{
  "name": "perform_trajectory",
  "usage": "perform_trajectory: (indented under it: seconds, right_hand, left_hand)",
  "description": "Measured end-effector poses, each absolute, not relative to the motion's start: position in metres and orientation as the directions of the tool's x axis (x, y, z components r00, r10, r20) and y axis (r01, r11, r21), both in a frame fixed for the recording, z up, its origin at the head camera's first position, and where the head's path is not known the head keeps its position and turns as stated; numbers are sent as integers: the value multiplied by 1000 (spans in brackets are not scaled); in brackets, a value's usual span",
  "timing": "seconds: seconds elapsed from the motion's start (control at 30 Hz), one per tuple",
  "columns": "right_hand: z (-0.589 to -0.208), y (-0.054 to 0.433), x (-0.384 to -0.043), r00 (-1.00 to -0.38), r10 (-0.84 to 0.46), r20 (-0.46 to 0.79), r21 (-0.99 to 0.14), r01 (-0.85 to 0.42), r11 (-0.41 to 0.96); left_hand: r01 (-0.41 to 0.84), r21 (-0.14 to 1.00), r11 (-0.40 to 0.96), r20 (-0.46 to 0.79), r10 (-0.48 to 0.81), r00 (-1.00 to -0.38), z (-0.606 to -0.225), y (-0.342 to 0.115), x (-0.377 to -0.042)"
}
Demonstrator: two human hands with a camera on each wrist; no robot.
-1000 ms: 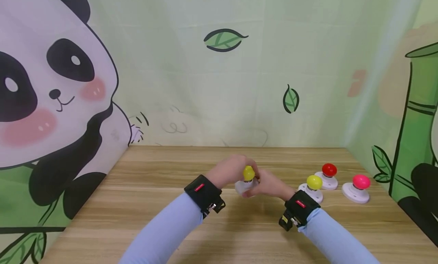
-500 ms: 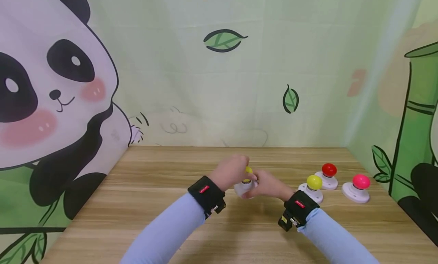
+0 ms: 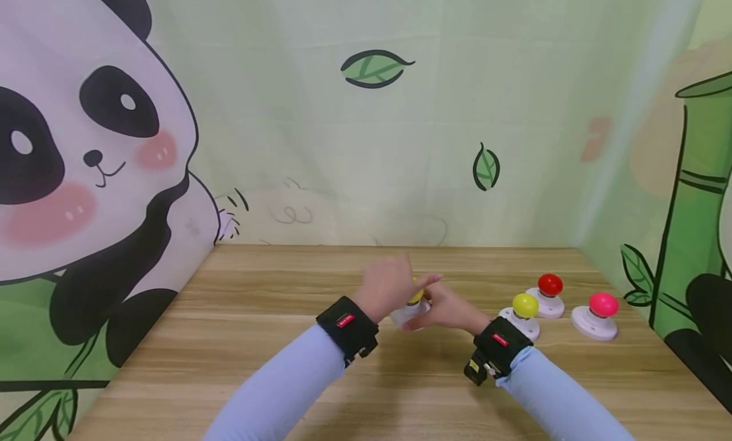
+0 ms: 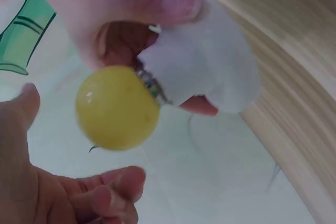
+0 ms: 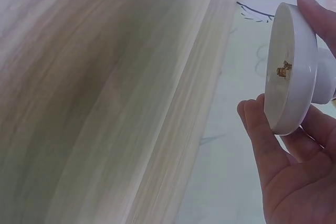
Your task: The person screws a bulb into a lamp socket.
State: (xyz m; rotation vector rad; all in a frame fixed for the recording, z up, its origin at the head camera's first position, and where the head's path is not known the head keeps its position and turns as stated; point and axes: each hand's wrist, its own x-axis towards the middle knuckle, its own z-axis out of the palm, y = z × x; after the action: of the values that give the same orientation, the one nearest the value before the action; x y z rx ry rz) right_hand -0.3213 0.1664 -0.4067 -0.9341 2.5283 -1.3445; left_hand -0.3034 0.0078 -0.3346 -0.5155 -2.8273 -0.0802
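Observation:
In the left wrist view a round yellow light bulb (image 4: 116, 108) sits by its metal screw base in a white lamp holder (image 4: 210, 56). My right hand (image 3: 452, 309) grips this holder by its round base, above the table. The right wrist view shows the flat underside of the holder (image 5: 281, 77), with small brass screws at its middle. My left hand (image 3: 389, 285) is beside the bulb, its thumb and fingers spread apart from it. In the head view that hand partly hides the bulb (image 3: 419, 293).
On the wooden table (image 3: 240, 365), to the right, stand three more white lamp holders with bulbs: a yellow bulb (image 3: 525, 305), a red bulb (image 3: 550, 284) and a pink bulb (image 3: 603, 304). A printed cloth backdrop (image 3: 286, 129) rises behind the table.
My left hand has shifted slightly right and turned around the bulb, and its thumb now sticks out to the right, off the bulb. My right hand and the holder have hardly moved.

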Motion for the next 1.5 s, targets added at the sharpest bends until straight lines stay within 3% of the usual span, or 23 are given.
perform_trajectory:
  seconds: [0.2, 0.43, 0.6, 0.73, 0.97, 1.17, 1.37, 1.5]
  right_hand:
    - [-405, 166, -320, -820, -550, 158, -762, -455, 460]
    - [-405, 162, -320, -825, -546, 147, -750, -453, 482]
    - [-408, 163, -319, -835, -537, 120, -729, -441, 523]
    - [-410, 166, -319, -843, -526, 118, -722, -436, 538]
    - [-412, 169, -321, -839, -532, 114, -727, -436, 531]
    - [-411, 168, -321, -840, -531, 109, -725, -433, 536]
    - [-407, 168, -320, -841, -525, 130, -738, -435, 515]
    - [-406, 167, -320, -844, -516, 147, -735, -442, 514]
  left_hand:
    - [316, -109, 942, 354, 334, -874, -331, 7, -300]
    - [302, -193, 933, 338, 353, -872, -339, 9, -302]
    - [403, -33, 915, 232, 399, -887, -336, 8, -303]
    - [535, 109, 838, 149, 518, -842, -330, 5, -304]
    - [621, 177, 764, 105, 612, -784, -327, 1, -305]
    - [572, 180, 800, 94, 565, -820, -325, 1, -303]
    - [438, 139, 888, 200, 408, -891, -330, 6, -301]
    - [383, 16, 924, 226, 369, -901, -332, 8, -298]
